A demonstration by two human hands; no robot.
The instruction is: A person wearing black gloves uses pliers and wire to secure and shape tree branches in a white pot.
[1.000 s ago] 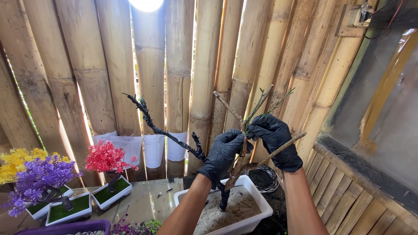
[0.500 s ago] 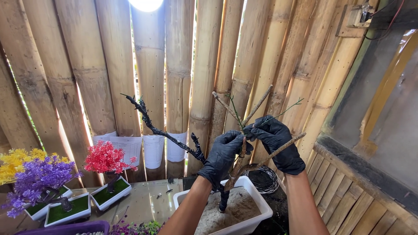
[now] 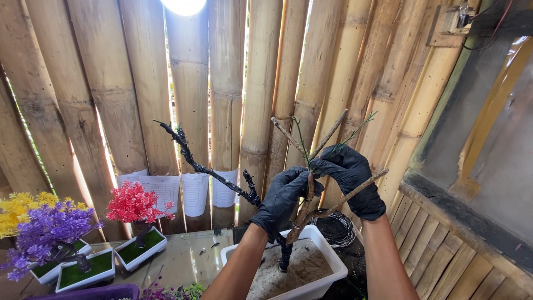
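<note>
Both my hands wear black gloves. My left hand (image 3: 283, 200) grips the brown forked branch (image 3: 302, 214) low on its stem, where it meets a black wire-wrapped trunk (image 3: 208, 169) that stands in a white rectangular pot of sand (image 3: 327, 261). My right hand (image 3: 351, 176) pinches a thin green wire (image 3: 304, 150) against the fork of the brown branch, higher up. The black trunk leans up and to the left. Bare twigs of the brown branch fan out above and to the right of my hands.
A coil of thin wire (image 3: 338, 228) lies behind the pot. On the left stand small white trays with artificial trees: red (image 3: 133, 203), purple (image 3: 47, 233) and yellow (image 3: 16, 211). Paper sheets (image 3: 161, 189) hang on the bamboo wall (image 3: 222, 83). A bamboo ledge is on the right.
My right hand has moved slightly up the fork, drawing the green wire along the twig. My left hand keeps its hold on the stem.
</note>
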